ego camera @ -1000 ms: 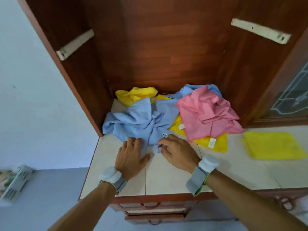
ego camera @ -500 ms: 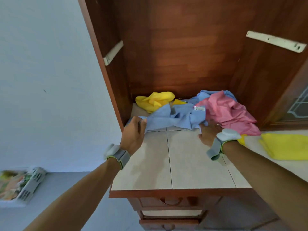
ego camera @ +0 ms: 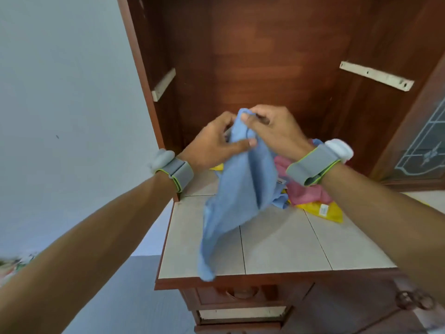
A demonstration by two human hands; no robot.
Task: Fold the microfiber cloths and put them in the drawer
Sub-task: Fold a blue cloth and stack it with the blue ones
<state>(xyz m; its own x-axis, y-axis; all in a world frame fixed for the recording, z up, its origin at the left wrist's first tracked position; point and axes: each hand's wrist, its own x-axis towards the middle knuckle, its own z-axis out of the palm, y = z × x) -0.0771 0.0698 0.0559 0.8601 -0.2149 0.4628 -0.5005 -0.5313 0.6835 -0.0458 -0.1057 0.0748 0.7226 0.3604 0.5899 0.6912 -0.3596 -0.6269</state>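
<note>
A light blue microfiber cloth (ego camera: 240, 194) hangs in the air above the tiled counter, its lower end dangling past the front edge. My left hand (ego camera: 214, 145) grips its top from the left, thumb pressed across the fabric. My right hand (ego camera: 274, 131) pinches the same top edge close beside it. Behind the hands lie a pink cloth (ego camera: 308, 191) and a yellow cloth (ego camera: 322, 210) with a tag, partly hidden by my right wrist. A drawer (ego camera: 243, 314) below the counter stands slightly open.
The tiled counter (ego camera: 289, 242) sits inside a dark wooden cabinet (ego camera: 265, 56) with white shelf rails on both side walls. A glass-paned door (ego camera: 426, 145) is at the right. A pale wall and floor lie to the left.
Both hands took the blue cloth off the pile and lifted it above the counter, coming together at its top edge. The view tilted upward and nearer.
</note>
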